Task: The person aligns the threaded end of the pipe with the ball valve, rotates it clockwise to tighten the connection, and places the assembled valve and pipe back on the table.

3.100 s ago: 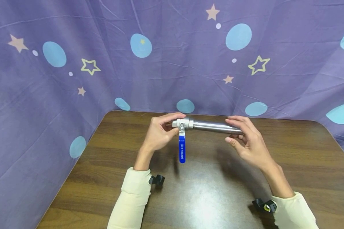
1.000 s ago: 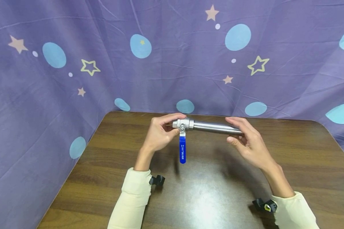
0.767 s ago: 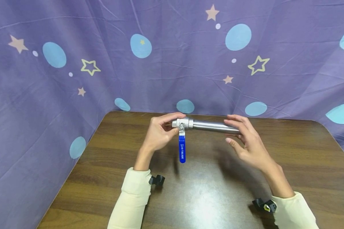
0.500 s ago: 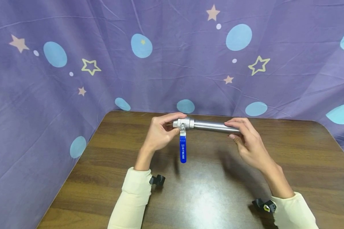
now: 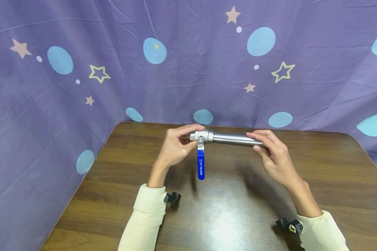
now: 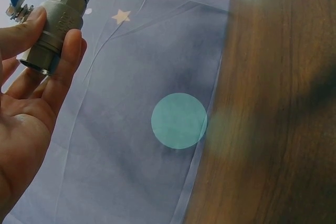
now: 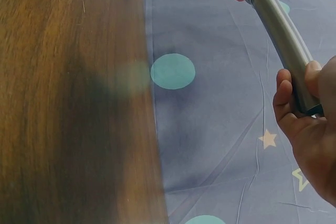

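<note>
A metal ball valve [image 5: 201,135] with a blue lever handle [image 5: 201,164] is joined to a shiny steel pipe [image 5: 232,138], held level above the table. My left hand [image 5: 176,146] grips the valve body at its left end, thumb in front and fingers behind. In the left wrist view the valve [image 6: 59,22] shows its open hexagonal end between thumb and fingers. My right hand [image 5: 274,157] pinches the pipe's right end between thumb and fingers. The right wrist view has the pipe [image 7: 281,35] running up to the valve, its near end within the curled fingers of the right hand [image 7: 310,129].
The brown wooden table [image 5: 119,209] lies below both hands. A purple curtain [image 5: 188,87] with stars and blue ovals hangs behind and at the sides. Black wrist mounts [image 5: 172,198] sit at both cuffs.
My right fingers and thumb, which were spread wider at the pipe's end 0.8 s ago, have closed in on it. The left hand keeps its hold on the valve, nearly still.
</note>
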Action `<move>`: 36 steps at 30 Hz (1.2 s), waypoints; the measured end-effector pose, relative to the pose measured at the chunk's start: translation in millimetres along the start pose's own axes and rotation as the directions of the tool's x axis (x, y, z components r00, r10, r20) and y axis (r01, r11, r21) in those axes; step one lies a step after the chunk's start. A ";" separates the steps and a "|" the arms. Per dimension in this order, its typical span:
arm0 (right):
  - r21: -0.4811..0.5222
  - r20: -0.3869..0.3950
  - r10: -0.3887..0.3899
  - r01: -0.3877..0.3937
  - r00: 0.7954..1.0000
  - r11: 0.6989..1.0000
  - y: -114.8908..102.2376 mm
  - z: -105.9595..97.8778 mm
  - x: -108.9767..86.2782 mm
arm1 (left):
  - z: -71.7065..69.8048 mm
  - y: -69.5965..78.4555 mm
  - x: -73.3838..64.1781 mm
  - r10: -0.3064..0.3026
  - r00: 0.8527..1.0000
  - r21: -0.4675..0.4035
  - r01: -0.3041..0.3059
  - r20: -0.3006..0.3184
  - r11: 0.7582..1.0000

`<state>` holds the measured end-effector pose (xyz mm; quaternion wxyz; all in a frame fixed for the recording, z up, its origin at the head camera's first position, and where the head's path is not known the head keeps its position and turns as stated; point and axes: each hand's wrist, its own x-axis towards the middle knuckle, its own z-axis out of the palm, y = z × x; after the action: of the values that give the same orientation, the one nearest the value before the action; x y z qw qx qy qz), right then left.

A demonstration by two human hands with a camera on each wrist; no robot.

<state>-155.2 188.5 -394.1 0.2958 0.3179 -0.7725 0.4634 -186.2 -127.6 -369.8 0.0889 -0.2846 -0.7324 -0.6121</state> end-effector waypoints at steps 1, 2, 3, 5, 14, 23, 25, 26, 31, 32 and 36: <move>0.001 0.005 0.013 -0.013 1.000 1.000 -0.2 -0.4 -0.3 | 0.0 0.0 -0.1 0.001 1.000 0.002 -0.001 0.001 1.000; 0.002 0.011 0.028 -0.028 1.000 1.000 -0.3 -0.8 -0.6 | 0.1 0.1 -0.2 0.002 1.000 0.003 -0.002 0.002 1.000; 0.004 0.017 0.037 -0.037 0.999 0.999 -0.3 -1.1 -1.0 | 0.2 0.0 -0.2 0.003 1.000 0.003 -0.003 0.003 1.000; 0.005 0.027 0.059 -0.059 0.998 0.998 -0.1 -1.9 -1.6 | 0.3 -0.1 -0.1 0.006 1.000 0.005 -0.006 0.006 1.000; -0.038 0.013 -0.002 0.003 1.000 0.999 1.1 -1.0 -1.3 | 0.2 -2.0 0.0 0.010 1.000 -0.004 -0.010 0.011 1.000; -0.037 0.021 -0.027 0.028 0.999 0.999 3.9 -1.2 -1.3 | -0.7 -1.7 0.7 0.015 1.000 -0.004 -0.016 -0.005 1.000; -0.037 0.028 -0.018 0.019 0.999 0.999 3.4 -1.4 -1.5 | -0.9 -1.5 0.7 0.017 1.000 -0.004 -0.017 -0.007 1.000; -0.042 0.037 -0.011 0.013 0.999 0.999 3.2 -1.6 -1.5 | -0.9 -1.0 0.6 0.018 1.000 -0.003 -0.018 -0.008 1.000; -0.097 0.045 -0.030 0.035 0.999 0.995 2.7 0.2 -0.6 | -0.9 -0.5 0.6 0.013 1.000 0.005 -0.012 -0.013 1.000; -0.105 0.042 -0.042 0.046 0.998 0.993 2.8 0.7 -0.4 | -0.9 -0.5 0.7 0.011 1.000 0.007 -0.011 -0.014 1.000; -0.125 0.024 -0.076 0.078 0.997 0.989 3.2 2.2 0.4 | -0.6 -0.8 0.5 0.005 1.000 0.009 -0.005 -0.017 1.000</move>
<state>-158.2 187.6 -396.4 0.3255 0.3326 -0.7901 0.3990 -187.2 -128.1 -370.0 0.0979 -0.2808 -0.7337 -0.6109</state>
